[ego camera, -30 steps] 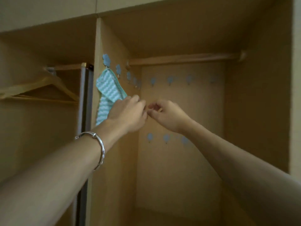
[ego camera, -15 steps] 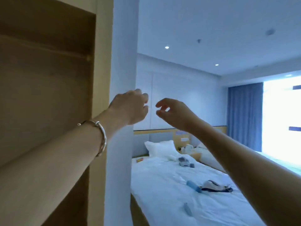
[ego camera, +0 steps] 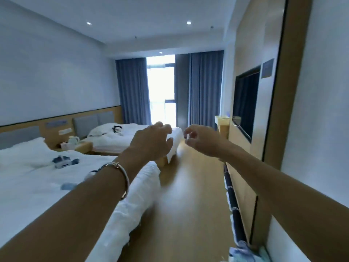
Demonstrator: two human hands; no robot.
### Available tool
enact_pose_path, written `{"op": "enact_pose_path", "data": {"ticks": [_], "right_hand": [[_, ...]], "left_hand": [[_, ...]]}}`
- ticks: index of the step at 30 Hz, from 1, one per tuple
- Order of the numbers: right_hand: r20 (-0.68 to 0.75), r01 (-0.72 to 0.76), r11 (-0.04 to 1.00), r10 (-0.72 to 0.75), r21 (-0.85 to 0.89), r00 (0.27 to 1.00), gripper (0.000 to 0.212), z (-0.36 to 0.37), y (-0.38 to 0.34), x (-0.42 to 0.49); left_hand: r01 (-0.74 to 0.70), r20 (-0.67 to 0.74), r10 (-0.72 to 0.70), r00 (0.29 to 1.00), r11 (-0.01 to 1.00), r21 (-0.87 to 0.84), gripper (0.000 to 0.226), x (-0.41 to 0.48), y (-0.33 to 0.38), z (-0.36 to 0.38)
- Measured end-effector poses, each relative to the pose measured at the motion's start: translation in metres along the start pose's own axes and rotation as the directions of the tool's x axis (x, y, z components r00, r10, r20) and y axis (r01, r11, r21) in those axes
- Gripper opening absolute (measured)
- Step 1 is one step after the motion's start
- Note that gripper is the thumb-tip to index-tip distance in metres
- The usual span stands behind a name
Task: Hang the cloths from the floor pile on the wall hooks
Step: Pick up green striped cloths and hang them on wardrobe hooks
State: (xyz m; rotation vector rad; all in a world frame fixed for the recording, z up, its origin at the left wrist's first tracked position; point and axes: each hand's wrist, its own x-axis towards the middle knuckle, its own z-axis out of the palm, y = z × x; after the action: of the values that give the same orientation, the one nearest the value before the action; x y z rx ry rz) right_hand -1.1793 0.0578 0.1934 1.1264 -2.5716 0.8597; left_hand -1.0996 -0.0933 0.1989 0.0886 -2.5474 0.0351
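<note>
Presently nothing is held: the left hand (ego camera: 151, 142) and the right hand (ego camera: 202, 140) are raised side by side, a little apart, with fingers loosely curled around air; a bracelet (ego camera: 122, 178) is worn on the left wrist. What appears to be the pile of cloths (ego camera: 245, 251) is glimpsed at the bottom right edge, pale blue and teal, lying on the floor (ego camera: 188, 195) against the foot of the wall panel, well below both hands; no wall hooks are seen in this view. The step in hand is judged to be the fetching of the next cloth; it is best done if the gaze is dropped to the pile first, so that one cloth is singled out rather than a bunch; the cloth should be pinched near a corner, or by a loop if one is found, and lifted clear so that nothing else is dragged along; the other hand is best kept free for spreading the edge at the hook. The near bed (ego camera: 37, 176) stands close on the left, so the stoop should be made toward the wall side.
</note>
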Motion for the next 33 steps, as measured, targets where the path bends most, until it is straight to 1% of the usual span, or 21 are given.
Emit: {"op": "enact_pose_path", "data": {"ticks": [3, 8, 12, 15, 18, 21, 24, 26, 29, 33], "right_hand": [[0.017, -0.148, 0.987, 0.150, -0.055, 0.989, 0.036, -0.015, 0.081, -0.020], [0.034, -0.354, 0.929, 0.360, -0.110, 0.932, 0.039, -0.032, 0.195, -0.028], [0.042, -0.453, 0.880, 0.463, -0.141, 0.886, 0.039, -0.026, 0.267, -0.005], [0.098, -0.540, 0.825, 0.559, -0.166, 0.823, 0.041, -0.011, 0.316, 0.023], [0.174, -0.610, 0.765, 0.642, -0.206, 0.747, 0.042, 0.017, 0.366, 0.035], [0.250, -0.681, 0.691, 0.723, -0.242, 0.644, 0.043, 0.048, 0.415, 0.030], [0.292, -0.742, 0.628, 0.774, -0.236, 0.562, 0.038, 0.075, 0.463, 0.020], [0.330, -0.760, 0.605, 0.786, -0.237, 0.523, 0.035, 0.095, 0.494, 0.014], [0.406, -0.777, 0.584, 0.785, -0.235, 0.467, 0.039, 0.131, 0.535, 0.000], [0.503, -0.771, 0.587, 0.757, -0.246, 0.416, 0.044, 0.179, 0.597, -0.027]], "left_hand": [[-0.117, 0.062, 0.122, 0.991, 0.991, -0.072, 0.035, 0.041, 0.061, 0.058], [-0.287, 0.095, 0.312, 0.945, 0.934, -0.212, 0.031, 0.104, 0.130, 0.147], [-0.313, 0.141, 0.366, 0.920, 0.901, -0.299, 0.031, 0.157, 0.152, 0.226], [-0.266, 0.259, 0.381, 0.888, 0.883, -0.388, 0.034, 0.203, 0.158, 0.296], [-0.223, 0.369, 0.410, 0.834, 0.863, -0.453, 0.035, 0.223, 0.170, 0.367], [-0.199, 0.461, 0.454, 0.763, 0.843, -0.500, 0.035, 0.225, 0.188, 0.429], [-0.179, 0.530, 0.490, 0.692, 0.828, -0.532, 0.033, 0.223, 0.207, 0.481], [-0.176, 0.583, 0.508, 0.634, 0.829, -0.531, 0.032, 0.218, 0.217, 0.513], [-0.165, 0.652, 0.516, 0.556, 0.837, -0.522, 0.029, 0.206, 0.232, 0.554], [-0.158, 0.770, 0.455, 0.447, 0.887, -0.433, 0.037, 0.188, 0.253, 0.617]]}}
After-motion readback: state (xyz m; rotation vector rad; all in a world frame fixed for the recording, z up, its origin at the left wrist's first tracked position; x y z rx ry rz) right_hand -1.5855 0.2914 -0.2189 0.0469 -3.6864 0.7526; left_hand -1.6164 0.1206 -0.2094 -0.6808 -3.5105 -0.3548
